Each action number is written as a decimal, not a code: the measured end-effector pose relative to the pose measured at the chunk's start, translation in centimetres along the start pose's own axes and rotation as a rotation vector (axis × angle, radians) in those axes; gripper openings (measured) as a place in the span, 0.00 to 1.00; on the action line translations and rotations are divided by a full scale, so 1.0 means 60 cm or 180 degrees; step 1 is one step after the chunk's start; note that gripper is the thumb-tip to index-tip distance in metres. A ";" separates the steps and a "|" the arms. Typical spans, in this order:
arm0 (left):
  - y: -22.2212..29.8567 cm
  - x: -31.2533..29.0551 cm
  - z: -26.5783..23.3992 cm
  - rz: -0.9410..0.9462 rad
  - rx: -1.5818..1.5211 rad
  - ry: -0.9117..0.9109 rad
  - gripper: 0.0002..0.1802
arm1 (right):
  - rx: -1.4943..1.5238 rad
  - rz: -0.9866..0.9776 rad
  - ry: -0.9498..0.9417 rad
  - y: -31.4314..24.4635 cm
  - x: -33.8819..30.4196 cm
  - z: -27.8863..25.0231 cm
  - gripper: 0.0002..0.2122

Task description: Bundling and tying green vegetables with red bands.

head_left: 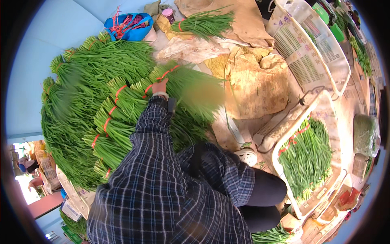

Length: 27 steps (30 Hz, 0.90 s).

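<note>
My left arm, in a dark plaid sleeve, stretches over a pile of banded green bundles that look like garlic chives. At its end my left hand [160, 86], with a pale band at the wrist, is closed on a bundle of garlic chives [142, 86] near its red tie. Its fingertips are partly hidden among the stalks. Just beyond lies another bundle [187, 83] with a red band, its leaves spreading to the right. More bundles [115, 126] are stacked to the left, cut ends outward. My right sleeve [233, 179] bends by my knee; the right hand is hidden.
On the right a white plastic basket [280, 171] holds banded chives; another basket [298, 49] stands behind it. Brown sacking [256, 89] covers the floor ahead. A blue bag [129, 27] of red ties and a loose chive bundle [207, 23] lie at the far side.
</note>
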State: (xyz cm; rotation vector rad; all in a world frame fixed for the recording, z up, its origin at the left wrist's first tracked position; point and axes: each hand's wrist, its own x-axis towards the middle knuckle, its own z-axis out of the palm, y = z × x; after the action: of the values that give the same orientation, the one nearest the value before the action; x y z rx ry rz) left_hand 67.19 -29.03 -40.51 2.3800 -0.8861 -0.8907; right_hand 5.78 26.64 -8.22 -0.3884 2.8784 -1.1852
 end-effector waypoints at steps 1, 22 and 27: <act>0.042 -0.009 0.062 -0.0122 0.0067 -0.0302 0.47 | -0.0162 0.0007 0.0143 -0.021 -0.011 -0.016 0.25; 0.026 0.033 0.099 0.0159 -0.3536 0.1306 0.52 | -0.0571 -0.0642 -0.0628 -0.241 0.067 0.075 0.30; 0.175 -0.127 0.049 0.0531 -0.3949 -0.0843 0.34 | -0.0504 -0.0988 -0.0612 -0.293 0.065 0.053 0.31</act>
State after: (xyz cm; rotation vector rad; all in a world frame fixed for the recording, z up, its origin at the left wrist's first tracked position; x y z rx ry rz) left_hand 56.35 -31.50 -33.21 1.1240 -0.3738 -1.2061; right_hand 6.26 11.50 2.04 -0.9265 2.8193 -0.8887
